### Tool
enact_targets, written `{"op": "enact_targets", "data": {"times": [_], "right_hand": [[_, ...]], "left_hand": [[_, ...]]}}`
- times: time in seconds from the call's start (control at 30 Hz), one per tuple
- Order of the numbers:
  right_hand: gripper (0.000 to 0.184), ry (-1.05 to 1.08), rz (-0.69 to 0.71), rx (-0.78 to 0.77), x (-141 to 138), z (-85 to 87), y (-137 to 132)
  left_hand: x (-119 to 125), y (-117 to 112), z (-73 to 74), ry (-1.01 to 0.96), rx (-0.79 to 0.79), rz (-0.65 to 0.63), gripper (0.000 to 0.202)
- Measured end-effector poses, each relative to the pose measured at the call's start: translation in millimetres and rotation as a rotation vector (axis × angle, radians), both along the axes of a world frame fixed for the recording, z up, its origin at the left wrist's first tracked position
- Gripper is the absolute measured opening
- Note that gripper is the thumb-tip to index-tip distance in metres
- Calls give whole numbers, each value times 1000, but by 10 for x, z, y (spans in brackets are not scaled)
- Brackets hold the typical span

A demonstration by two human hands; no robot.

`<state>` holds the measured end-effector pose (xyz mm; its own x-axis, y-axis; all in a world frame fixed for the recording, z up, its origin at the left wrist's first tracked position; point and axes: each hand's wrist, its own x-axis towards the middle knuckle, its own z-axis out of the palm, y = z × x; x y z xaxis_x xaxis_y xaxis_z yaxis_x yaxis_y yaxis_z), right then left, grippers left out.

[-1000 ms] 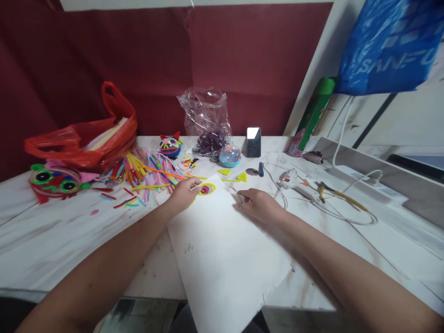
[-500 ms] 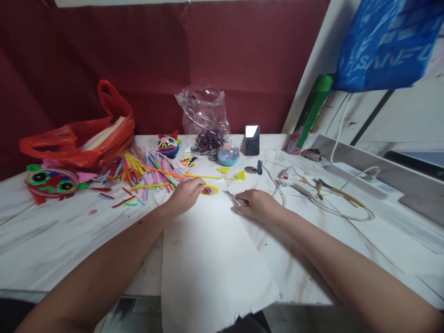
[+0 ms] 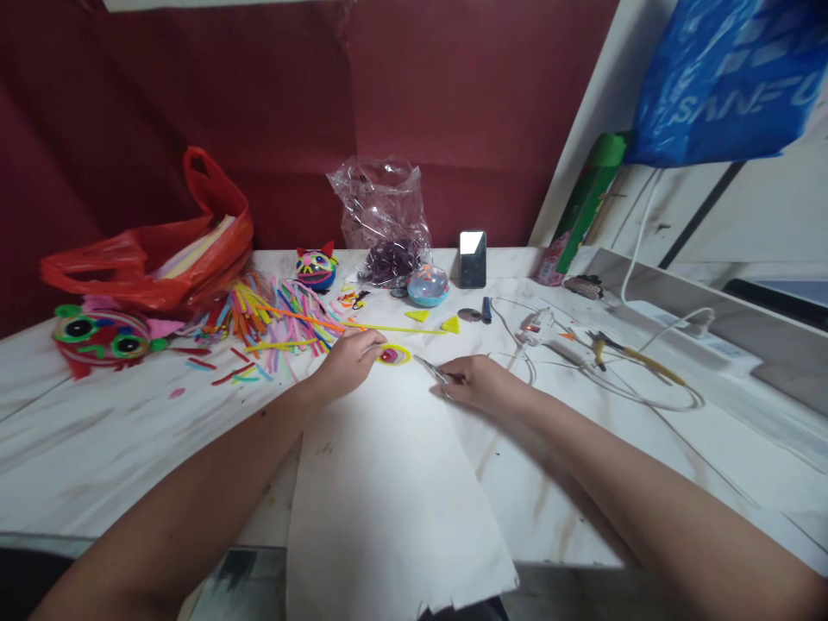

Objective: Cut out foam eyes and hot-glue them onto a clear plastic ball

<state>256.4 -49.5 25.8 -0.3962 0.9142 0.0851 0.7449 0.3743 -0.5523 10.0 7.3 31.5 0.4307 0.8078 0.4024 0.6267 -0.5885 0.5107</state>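
My left hand [image 3: 350, 359] is closed in a pinch on the top corner of a white sheet of paper [image 3: 388, 483], right beside a small yellow-rimmed pink and red eye piece [image 3: 394, 354] stuck on it. My right hand [image 3: 477, 381] is closed around small metal scissors [image 3: 432, 372], whose blades point left toward the eye piece. The paper hangs over the table's near edge.
Coloured foam strips [image 3: 278, 319], a red plastic bag [image 3: 155, 254], a red frog-eyed craft [image 3: 100, 335], a painted cat ball [image 3: 316, 267], a clear bag [image 3: 385, 216], a phone [image 3: 472, 258], yellow triangles [image 3: 451, 325], a glue gun [image 3: 536, 326] and pliers [image 3: 621, 352] with cords lie on the white table [image 3: 97, 431].
The paper has turned counter-clockwise, its lower end swinging left. My right hand has shifted the scissors so their blades point at the eye piece. My left hand stays on the corner.
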Motion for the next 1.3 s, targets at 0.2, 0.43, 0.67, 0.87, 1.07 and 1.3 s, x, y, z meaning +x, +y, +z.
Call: {"op": "enact_targets", "data": {"times": [0.2, 0.43, 0.67, 0.87, 1.07, 1.3], "right_hand": [[32, 38, 5, -14, 6, 16, 9], [33, 78, 19, -101, 1, -2, -6], [37, 109, 10, -150, -4, 4, -10], [37, 75, 10, -146, -20, -1, -12], [41, 77, 11, -132, -30, 3, -16], [39, 90, 38, -133, -21, -18, -15]], "left_hand": [[-3, 3, 0, -26, -22, 13, 19], [-5, 20, -33, -25, 0, -48, 16], [-3, 22, -38, -24, 31, -70, 16], [5, 14, -50, -15, 33, -79, 16], [13, -1, -33, -21, 30, -81, 15], [8, 7, -69, 18, 83, -125, 19]]}}
